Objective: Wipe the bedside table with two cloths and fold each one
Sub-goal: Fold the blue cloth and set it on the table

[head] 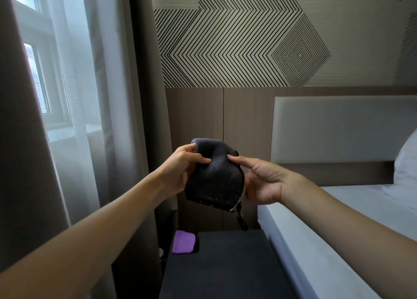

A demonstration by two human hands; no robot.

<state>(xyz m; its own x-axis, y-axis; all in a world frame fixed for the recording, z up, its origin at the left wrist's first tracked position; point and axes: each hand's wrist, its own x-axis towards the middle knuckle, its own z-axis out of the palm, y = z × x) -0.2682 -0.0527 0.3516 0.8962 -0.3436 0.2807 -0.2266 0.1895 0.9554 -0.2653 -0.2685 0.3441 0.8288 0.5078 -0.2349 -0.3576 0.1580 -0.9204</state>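
I hold a dark grey cloth (215, 176) up in the air in front of me, bunched between both hands. My left hand (180, 166) pinches its upper left edge, thumb on the front. My right hand (259, 181) grips its right side, with the forefinger pressed on the top fold. A loose tag or thread hangs from the cloth's lower right corner. Below, the dark bedside table (225, 265) stands between curtain and bed. A purple cloth (183, 241) lies folded at the table's far left corner.
A bed (338, 231) with white sheet and pillow lies close on the right, with a padded headboard (334, 129) behind. Grey curtains (117, 118) and a window fill the left. A brown wall panel backs the table.
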